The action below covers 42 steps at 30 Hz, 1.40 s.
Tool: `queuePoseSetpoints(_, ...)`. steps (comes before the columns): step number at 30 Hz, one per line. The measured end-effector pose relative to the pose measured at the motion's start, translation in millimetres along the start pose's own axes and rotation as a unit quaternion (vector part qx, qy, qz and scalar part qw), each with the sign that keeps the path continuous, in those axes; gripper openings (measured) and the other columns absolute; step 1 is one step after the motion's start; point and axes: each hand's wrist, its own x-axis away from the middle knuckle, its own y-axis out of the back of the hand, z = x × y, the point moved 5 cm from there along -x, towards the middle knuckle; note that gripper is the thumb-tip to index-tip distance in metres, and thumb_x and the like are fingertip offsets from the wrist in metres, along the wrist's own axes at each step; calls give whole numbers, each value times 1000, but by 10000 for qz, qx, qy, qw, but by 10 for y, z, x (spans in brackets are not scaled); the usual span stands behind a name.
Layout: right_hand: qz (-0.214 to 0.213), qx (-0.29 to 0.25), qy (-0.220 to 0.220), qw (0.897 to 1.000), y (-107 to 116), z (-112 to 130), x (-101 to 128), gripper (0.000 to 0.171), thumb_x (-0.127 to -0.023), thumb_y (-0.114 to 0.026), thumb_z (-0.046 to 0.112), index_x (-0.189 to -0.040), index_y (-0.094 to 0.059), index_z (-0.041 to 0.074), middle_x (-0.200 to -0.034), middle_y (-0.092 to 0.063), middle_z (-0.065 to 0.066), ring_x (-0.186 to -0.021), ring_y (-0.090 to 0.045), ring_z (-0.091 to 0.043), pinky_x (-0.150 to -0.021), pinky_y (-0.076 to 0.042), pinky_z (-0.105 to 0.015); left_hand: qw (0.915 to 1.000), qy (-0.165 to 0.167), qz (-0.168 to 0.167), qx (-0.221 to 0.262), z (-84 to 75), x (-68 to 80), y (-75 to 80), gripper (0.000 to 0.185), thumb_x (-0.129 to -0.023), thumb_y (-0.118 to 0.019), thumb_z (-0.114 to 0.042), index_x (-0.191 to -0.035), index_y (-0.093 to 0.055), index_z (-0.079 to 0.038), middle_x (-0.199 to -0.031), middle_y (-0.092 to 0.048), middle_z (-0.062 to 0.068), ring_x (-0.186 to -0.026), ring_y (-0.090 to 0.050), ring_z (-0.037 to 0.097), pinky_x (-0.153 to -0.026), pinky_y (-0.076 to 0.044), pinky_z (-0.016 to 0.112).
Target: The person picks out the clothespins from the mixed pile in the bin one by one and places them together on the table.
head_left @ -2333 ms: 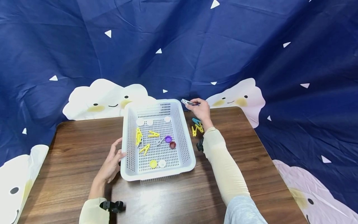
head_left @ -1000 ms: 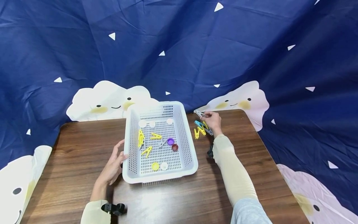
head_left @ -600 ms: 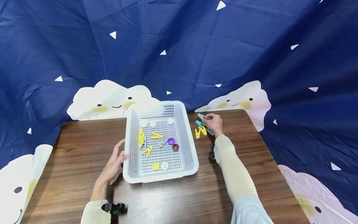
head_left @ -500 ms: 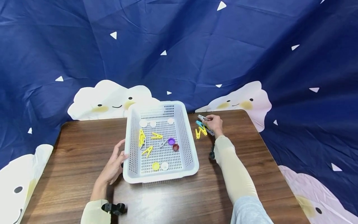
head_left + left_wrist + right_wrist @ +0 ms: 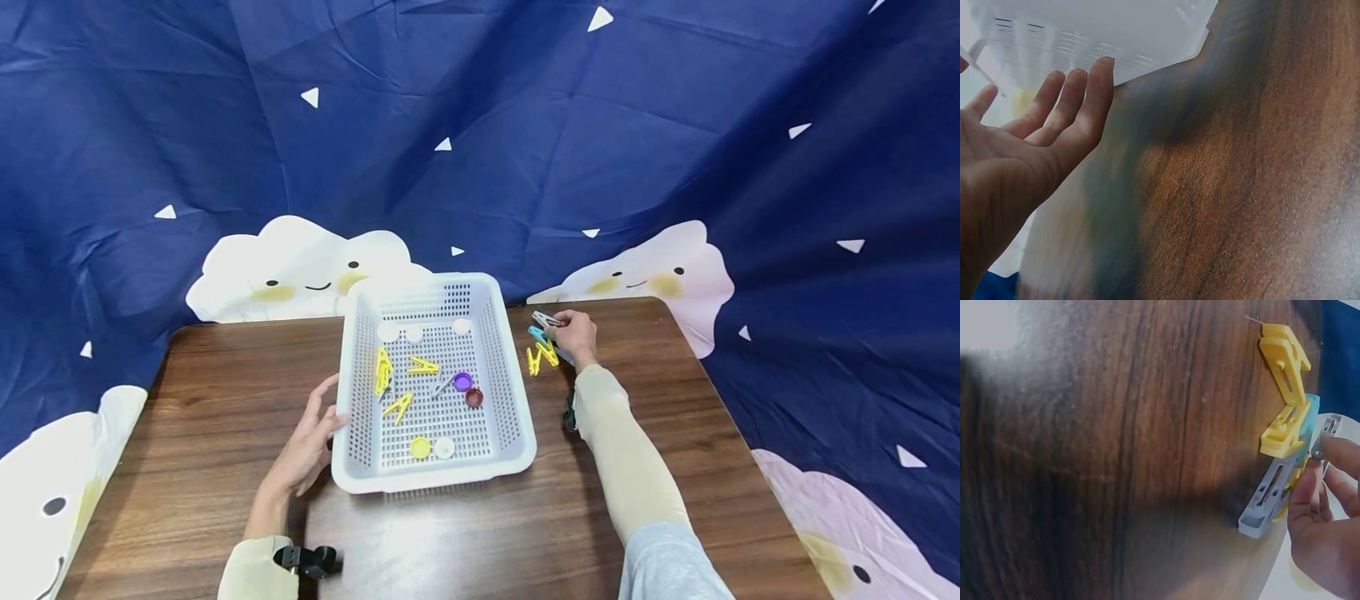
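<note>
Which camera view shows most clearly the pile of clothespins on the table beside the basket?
The right wrist view: the clothespins fill the frame, yellow, blue and grey, with the right hand at them. The head view shows them small. The left wrist view shows none.

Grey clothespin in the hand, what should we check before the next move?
1. Right hand pinches the grey plastic clothespin: ok.
2. Grey clothespin fully let go onto the brown wooden table: not ok.
3. Pile of yellow, teal and grey clothespins lies beside the white perforated plastic basket, outside it: ok.
4. Left hand rests open against the basket: ok.
5. Yellow clothespins lie inside the basket: ok.
</note>
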Motion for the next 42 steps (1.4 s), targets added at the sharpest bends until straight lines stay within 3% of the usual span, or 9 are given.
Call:
queuePoseSetpoints(12, 54, 12, -146, 9999, -56, -69, -52, 30, -90, -75, 14, -118, -72, 3, -111, -70, -16, -109, -59, -36, -97, -45, -47, 10000, 32, -5, 5, 2, 5, -12, 67, -105, -43, -13, -159, -8, -31, -156, -28, 29, -135, -39, 47, -91, -49, 58)
queuePoseSetpoints(25, 95, 25, -293, 9995, -58, -93, -57, 34, -90, -75, 15, -122, -71, 3, -116, -71, -17, -115, -57, -36, -100, -43, -45, 10000, -10, 0, 24, 1, -8, -8, 67, -105, -44, -12, -159, -10, -31, -155, -30, 29, -130, -45, 41, -89, -50, 56)
queuePoseSetpoints(42, -86, -460, 65, 9989, -48, -33, 5, 35, -95, -72, 15, -126, -68, 1, -119, -68, -17, -113, -60, -34, -101, -44, -46, 10000, -22, 33, 48, -11, 7, 0, 66, -105, -43, -12, -159, -9, -31, -155, -29, 28, -127, -49, 37, -87, -51, 56)
